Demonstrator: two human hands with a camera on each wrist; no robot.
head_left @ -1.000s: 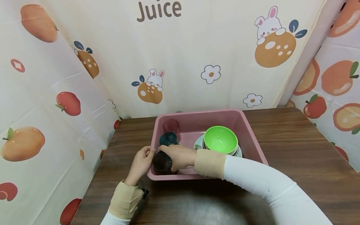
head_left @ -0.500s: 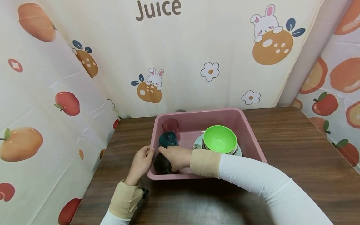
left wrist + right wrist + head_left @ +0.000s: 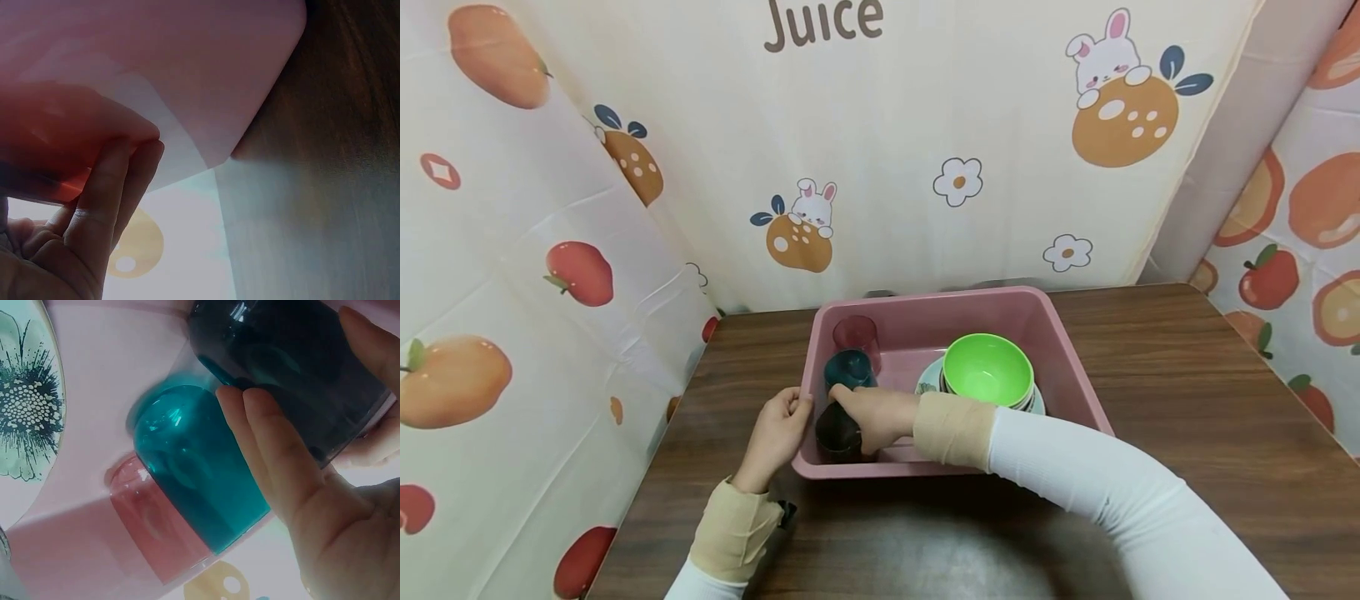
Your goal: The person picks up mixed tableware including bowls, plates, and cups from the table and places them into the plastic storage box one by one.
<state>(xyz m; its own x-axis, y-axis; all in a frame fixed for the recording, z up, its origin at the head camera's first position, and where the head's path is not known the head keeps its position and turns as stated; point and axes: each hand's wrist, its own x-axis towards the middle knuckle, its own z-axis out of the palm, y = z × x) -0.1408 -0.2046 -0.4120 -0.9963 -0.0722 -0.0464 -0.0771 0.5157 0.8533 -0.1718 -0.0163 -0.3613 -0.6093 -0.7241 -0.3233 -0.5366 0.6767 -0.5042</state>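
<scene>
A pink plastic basin sits on the wooden table. My left hand pinches its left rim, and the left wrist view shows the fingers against the outer wall. Inside the basin's front left corner, my right hand grips a dark, see-through cup. In the right wrist view two fingers and the thumb lie around this cup. Directly behind it stands a teal cup, close to the gripping fingertips. A clear pink cup stands in the back left corner.
A bright green bowl tops a stack of bowls in the basin's right half. Under the stack lies a light blue plate with a flower print. Fruit-patterned curtains hang behind and beside the table.
The dark cup has shifted slightly to the right, away from the basin's left wall, with my right hand around it. My left hand stays at the rim.
</scene>
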